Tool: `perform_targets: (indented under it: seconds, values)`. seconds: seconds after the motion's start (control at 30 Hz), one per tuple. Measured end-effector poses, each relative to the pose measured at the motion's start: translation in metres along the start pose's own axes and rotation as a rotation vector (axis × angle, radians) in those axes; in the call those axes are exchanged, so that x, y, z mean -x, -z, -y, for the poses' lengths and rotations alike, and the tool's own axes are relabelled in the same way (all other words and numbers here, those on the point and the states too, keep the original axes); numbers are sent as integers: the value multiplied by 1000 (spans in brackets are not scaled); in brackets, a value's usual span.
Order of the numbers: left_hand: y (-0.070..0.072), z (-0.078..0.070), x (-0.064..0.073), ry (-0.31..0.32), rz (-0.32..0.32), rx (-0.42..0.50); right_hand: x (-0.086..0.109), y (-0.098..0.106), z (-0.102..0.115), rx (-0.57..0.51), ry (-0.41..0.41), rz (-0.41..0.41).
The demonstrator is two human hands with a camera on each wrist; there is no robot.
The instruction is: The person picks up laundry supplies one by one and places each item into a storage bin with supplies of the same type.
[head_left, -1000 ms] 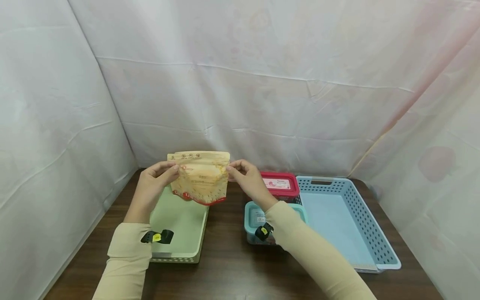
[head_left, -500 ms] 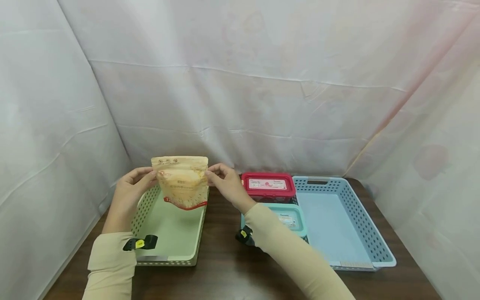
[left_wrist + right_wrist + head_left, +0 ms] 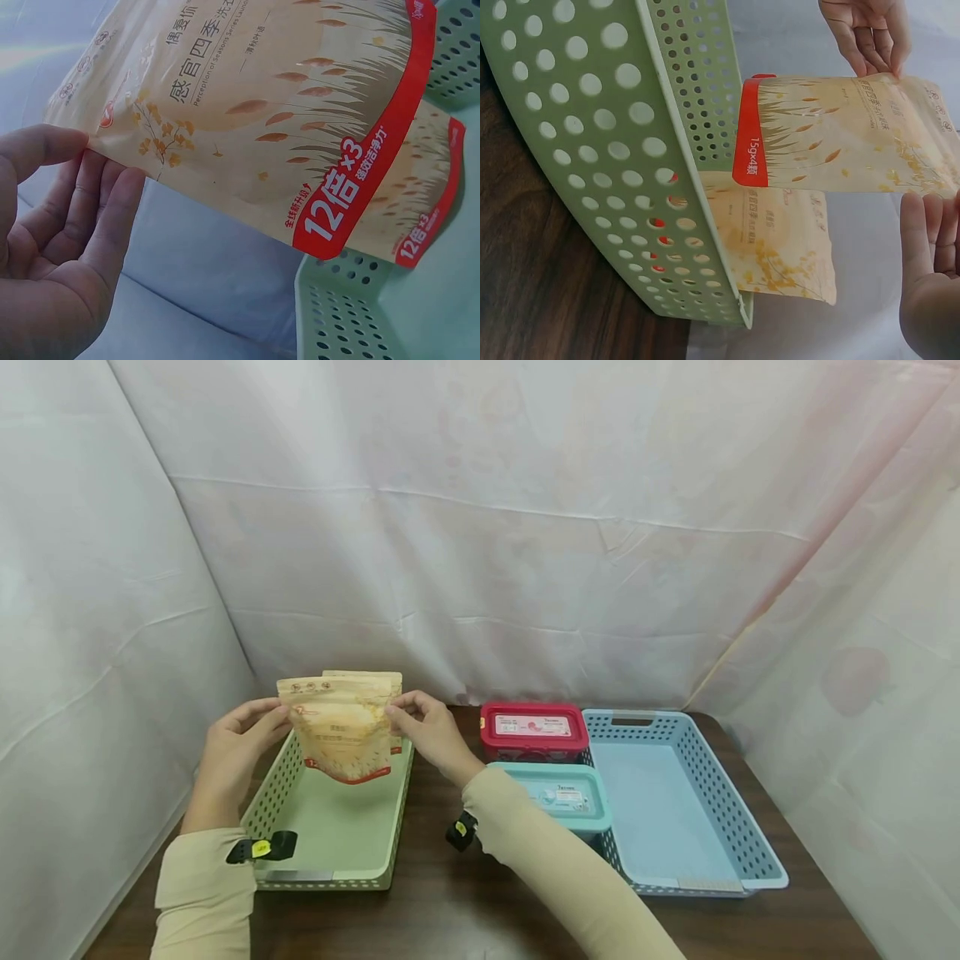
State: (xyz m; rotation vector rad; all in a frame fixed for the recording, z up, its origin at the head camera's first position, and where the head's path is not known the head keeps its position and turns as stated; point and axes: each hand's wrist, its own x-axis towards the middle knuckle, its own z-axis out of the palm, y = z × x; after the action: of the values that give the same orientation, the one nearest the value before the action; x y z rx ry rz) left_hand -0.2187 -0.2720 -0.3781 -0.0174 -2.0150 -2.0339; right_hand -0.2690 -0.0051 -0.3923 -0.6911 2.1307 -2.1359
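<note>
My left hand [image 3: 240,743] and my right hand [image 3: 431,735] pinch the two side edges of a cream laundry pod pouch [image 3: 341,739] with a red bottom band. It hangs upright above the light green basket [image 3: 395,852], front print towards me in the head view. In the left wrist view, thumb and fingers of the left hand [image 3: 67,247] grip the pouch's edge near its top. Behind the held pouch, a second matching pouch [image 3: 780,240] stands inside the basket's far end, partly hidden by the held one in the head view.
A red-lidded box [image 3: 534,731] and a teal-lidded box [image 3: 592,797] stand right of the green basket, the teal one partly behind my right sleeve. A light blue perforated basket [image 3: 731,793] lies farther right. Pale cloth walls [image 3: 480,568] enclose the dark wooden table [image 3: 442,910].
Both hands have carried the pouch left and slightly down over the green basket. The second pouch behind it has come into view, and the right arm uncovers more of the two lidded boxes.
</note>
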Motion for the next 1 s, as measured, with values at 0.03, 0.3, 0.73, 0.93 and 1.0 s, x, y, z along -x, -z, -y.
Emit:
perform_targets:
  seconds: [0.03,0.3,0.73,0.93,1.0]
  values:
    - [1,1,-1,-1,3,-4,-1,-1,-1,3,1,2]
    - [9,7,-5,69,1,-104,-3,-9,-10,31,-21,-3]
    - [12,24,-11,161,6,-434,-2,-14,-24,187,-69,-3]
    - [11,26,-12,220,2,-522,-3,-15,-30,244,-94,14]
    - [11,27,-12,236,10,-530,-3,-16,-34,260,-95,14]
